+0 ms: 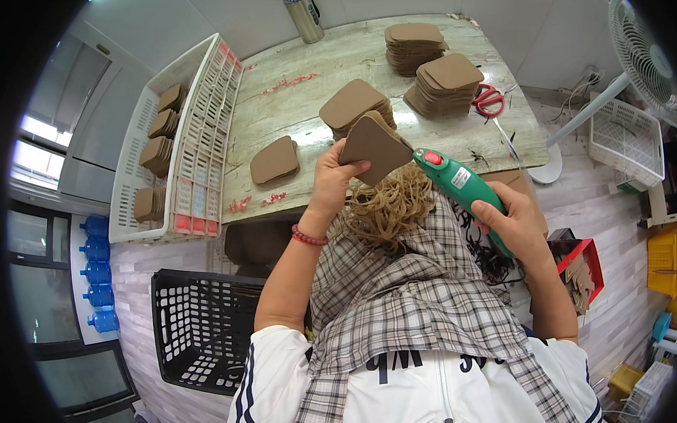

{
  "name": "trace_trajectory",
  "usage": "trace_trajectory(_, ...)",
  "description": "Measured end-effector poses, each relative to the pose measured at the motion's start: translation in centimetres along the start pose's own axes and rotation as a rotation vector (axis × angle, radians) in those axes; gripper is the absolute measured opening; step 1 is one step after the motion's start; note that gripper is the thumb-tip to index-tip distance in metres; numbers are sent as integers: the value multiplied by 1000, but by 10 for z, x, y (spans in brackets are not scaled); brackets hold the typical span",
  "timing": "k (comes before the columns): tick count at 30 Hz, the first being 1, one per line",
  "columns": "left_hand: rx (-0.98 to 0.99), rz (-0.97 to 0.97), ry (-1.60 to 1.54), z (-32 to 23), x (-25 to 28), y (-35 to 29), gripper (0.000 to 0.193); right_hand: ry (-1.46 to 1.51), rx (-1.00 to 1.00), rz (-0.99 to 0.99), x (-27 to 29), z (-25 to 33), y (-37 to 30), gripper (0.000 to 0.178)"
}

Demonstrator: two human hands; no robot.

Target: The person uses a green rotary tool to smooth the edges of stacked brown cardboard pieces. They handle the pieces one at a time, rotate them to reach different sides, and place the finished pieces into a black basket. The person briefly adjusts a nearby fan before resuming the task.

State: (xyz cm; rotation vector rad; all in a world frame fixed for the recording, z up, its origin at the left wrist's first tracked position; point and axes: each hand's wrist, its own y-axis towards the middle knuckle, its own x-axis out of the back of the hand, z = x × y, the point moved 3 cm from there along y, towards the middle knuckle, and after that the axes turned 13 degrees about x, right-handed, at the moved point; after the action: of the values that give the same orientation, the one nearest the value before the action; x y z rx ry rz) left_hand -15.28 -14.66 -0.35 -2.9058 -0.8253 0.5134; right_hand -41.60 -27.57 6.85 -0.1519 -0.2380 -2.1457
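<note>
My left hand (330,180), with a red bead bracelet at the wrist, is closed on a flat brown pad (370,154) with rounded corners, thumb on its face. In my right hand (516,218) is a green handheld power cutter (462,184) with a red button. Its dark tip meets the pad's right edge; the exact contact is too small to make out. Beneath the pad, a tangle of brown trimmed strips (387,209) lies on my plaid apron (417,304). Just behind stands a stack of similar brown pads (352,104); a low pile (275,161) sits to the left.
Two more pad stacks (415,43) (447,77) stand at the table's (283,83) far right, beside red-handled scissors (489,101). A steel flask (303,15) is at the back. White crate (199,147) with pads, left; black crate (200,326) below. Red box (594,265) and fan (649,66), right.
</note>
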Motion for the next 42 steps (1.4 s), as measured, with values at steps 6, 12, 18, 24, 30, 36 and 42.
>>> trace_trajectory(6, 120, 28, 113, -3, -3, -10, 37, -90, -24, 39, -2, -4, -4, 32)
trace_trajectory(12, 196, 60, 71, 15, -12, -16, 37, 30, -45, 6, -10, -6, 0, 32)
trace_trajectory(18, 198, 85, 232, 4, -11, -22, 27, 139, -93, 31, -10, -8, 1, 31)
trace_trajectory(24, 91, -94, 325, -17, 16, -22, 20, 158, -165, 92, -4, -13, -3, 31)
trace_trajectory(30, 20, -75, 74, -20, 25, -20, 19, 156, -170, 131, -6, -17, -2, 32)
trace_trajectory(36, 115, 39, 156, -22, 23, -19, 17, 118, -185, 175, -11, -16, 0, 33)
trace_trajectory(42, 217, 75, 176, -24, 12, -21, 21, 56, -184, 215, -16, -18, 0, 32)
